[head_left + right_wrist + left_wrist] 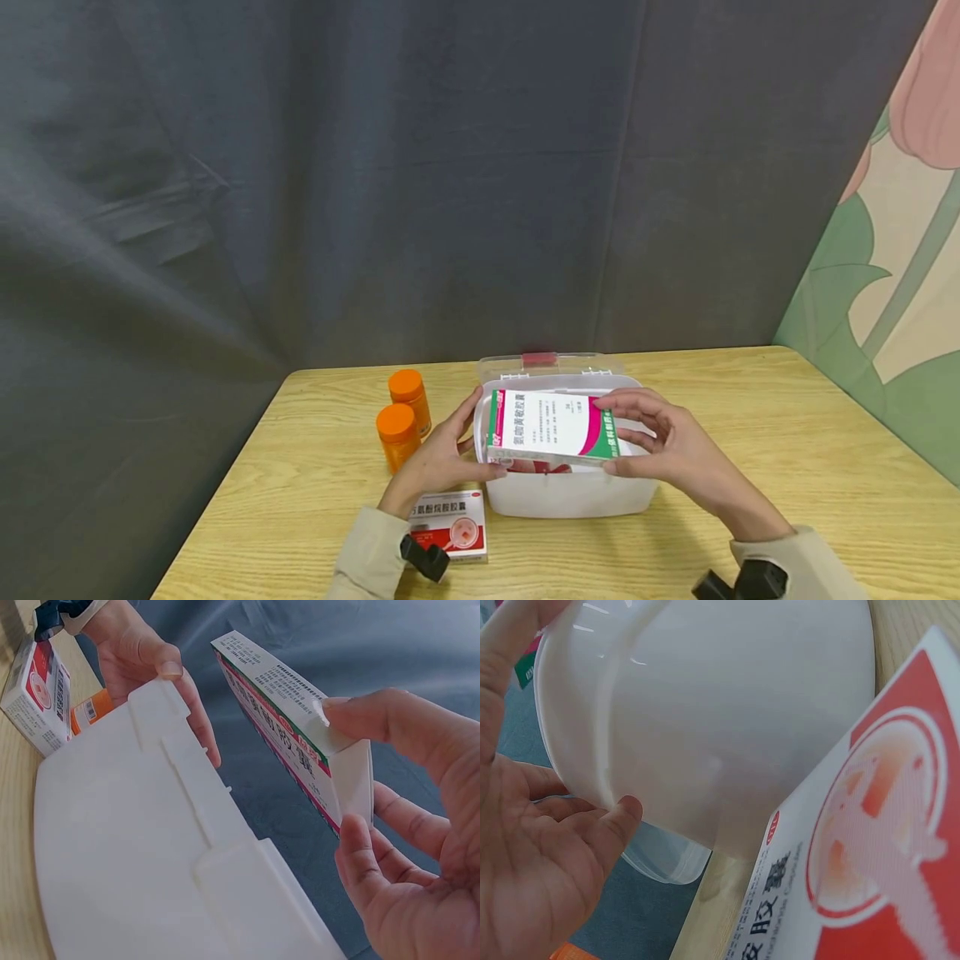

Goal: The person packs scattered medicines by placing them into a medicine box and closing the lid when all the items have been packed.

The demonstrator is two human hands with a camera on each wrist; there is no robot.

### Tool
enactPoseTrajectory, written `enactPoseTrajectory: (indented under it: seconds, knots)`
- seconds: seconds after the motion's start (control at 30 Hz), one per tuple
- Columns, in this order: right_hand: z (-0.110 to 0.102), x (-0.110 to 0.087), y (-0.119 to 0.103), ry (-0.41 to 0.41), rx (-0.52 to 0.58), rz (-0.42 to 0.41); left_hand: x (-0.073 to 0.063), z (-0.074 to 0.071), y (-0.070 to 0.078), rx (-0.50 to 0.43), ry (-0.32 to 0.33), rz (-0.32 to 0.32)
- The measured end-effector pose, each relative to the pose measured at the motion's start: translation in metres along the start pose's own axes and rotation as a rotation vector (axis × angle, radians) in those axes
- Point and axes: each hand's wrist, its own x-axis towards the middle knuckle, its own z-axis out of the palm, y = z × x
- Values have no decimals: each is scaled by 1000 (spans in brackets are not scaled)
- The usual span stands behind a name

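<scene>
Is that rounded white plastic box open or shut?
Open: the clear plastic lid with the pink latch sits back behind the rounded white plastic box, not over its top.

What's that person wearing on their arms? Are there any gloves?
No gloves: the bare left grip and bare right grip have fingers and thumbs uncovered. The plain cream fabric left sleeve and matching right sleeve reach the wrists. Each wrist has a small, blocky black device, left and right.
</scene>
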Motion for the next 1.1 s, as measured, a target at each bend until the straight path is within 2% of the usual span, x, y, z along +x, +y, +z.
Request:
enactPoseTrajectory:
  seconds: [0.3,0.57,1.1]
  knots:
    - [-2,8,4,8,0,59,-1,1,2,-12,-3,1]
    - [-4,14,9,4,5,102,-1,1,4,12,8,-25]
    - [-7,26,10,-27,-94,186,-1,0,4,13,11,-19]
